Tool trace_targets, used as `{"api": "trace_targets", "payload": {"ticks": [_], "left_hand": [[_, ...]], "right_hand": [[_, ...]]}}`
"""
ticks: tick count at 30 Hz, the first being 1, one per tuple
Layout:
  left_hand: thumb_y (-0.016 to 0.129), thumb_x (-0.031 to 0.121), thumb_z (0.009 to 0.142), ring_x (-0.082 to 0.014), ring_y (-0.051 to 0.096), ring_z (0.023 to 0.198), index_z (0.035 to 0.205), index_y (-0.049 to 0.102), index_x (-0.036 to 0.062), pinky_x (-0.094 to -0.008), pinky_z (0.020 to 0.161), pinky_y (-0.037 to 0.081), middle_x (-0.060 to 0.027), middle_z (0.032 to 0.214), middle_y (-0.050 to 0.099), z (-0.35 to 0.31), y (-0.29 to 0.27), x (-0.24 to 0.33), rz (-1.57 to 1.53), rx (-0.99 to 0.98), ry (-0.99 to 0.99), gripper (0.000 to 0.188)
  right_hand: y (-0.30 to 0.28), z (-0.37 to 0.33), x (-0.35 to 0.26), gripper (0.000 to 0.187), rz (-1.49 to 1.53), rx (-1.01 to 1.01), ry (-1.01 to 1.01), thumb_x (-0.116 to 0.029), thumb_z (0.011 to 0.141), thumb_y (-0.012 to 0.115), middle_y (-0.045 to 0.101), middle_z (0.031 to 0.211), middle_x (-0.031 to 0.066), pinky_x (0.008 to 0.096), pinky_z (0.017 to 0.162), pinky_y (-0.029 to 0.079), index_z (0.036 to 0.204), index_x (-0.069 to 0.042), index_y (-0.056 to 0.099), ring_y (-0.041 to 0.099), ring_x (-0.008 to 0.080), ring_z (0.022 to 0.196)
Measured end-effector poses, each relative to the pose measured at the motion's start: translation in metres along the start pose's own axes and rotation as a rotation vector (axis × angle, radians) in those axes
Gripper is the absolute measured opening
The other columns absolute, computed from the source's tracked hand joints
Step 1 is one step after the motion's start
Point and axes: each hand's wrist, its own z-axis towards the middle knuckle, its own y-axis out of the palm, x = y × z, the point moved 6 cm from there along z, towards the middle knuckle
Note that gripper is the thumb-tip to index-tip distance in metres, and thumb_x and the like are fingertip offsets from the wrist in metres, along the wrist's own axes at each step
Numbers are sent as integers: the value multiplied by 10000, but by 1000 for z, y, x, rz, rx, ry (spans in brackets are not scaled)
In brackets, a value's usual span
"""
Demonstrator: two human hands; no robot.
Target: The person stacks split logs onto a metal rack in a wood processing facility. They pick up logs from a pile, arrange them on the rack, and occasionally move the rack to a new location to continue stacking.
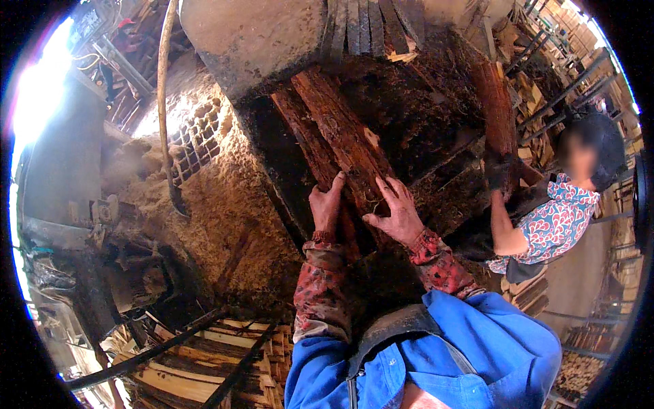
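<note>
Two long, rough slabs of wood with reddish-brown bark lie side by side, running from under the metal hood down toward me. My left hand [327, 206] holds the left edge of the narrower left slab [304, 136], thumb on top and the other fingers partly hidden. On the lower end of the wider right slab [340, 129], my right hand [398, 213] lies with thumb and fingers spread. Patterned red sleeves cover both my forearms. To the right, a co-worker's dark-gloved hand [502, 170] is at another reddish-brown slab [495, 102].
The big metal hood [255, 41] overhangs the slabs' far ends, with dark hanging strips [361, 27] beside it. A long-handled hook [165, 88] stands by heaped sawdust [225, 170] and a metal grid [197, 140]. Sawn boards [177, 382] lie at lower left; the co-worker [558, 211] stands close right.
</note>
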Motion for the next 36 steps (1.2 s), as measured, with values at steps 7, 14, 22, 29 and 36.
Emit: {"api": "trace_targets", "payload": {"ticks": [7, 14, 22, 29, 36], "left_hand": [[786, 403, 793, -211, 636, 929, 1094, 615, -108, -343, 812, 503, -161, 1042, 681, -5, -10, -13, -88, -34, 55, 617], [779, 425, 796, -216, 632, 928, 1090, 622, -110, -367, 811, 497, -162, 1048, 680, -28, -30, -19, -47, -54, 54, 631], [773, 471, 785, -228, 631, 924, 1073, 622, -133, -372, 809, 493, -175, 1033, 680, -44, -61, -25, 151, -11, 18, 686], [772, 463, 793, -197, 621, 904, 1045, 636, -133, -341, 813, 485, -140, 1023, 686, -36, -72, -44, 173, 23, 67, 661], [785, 431, 795, -176, 618, 908, 1045, 642, -123, -335, 822, 484, -134, 1027, 689, -52, -68, -13, 102, -12, 70, 624]], "right_hand": [[27, -14, 5, 881, -20, 38, -22, -475, 746, 749, 386, 1412, 218, 522, 1098, 293, 1445, -66, 402, 355, 424, 1314], [43, -42, -7, 867, -18, 79, -36, -485, 746, 740, 405, 1390, 214, 522, 1081, 316, 1433, -64, 419, 384, 414, 1291], [60, -68, -27, 860, -64, 73, -13, -494, 766, 720, 396, 1396, 226, 519, 1084, 309, 1438, -59, 405, 377, 419, 1291], [66, -74, -31, 864, -45, 53, -1, -500, 774, 711, 388, 1407, 229, 523, 1088, 302, 1443, -55, 396, 372, 421, 1294], [74, -68, -25, 876, -12, 96, -35, -504, 770, 714, 379, 1424, 226, 523, 1095, 294, 1447, -46, 400, 355, 421, 1316]]}}
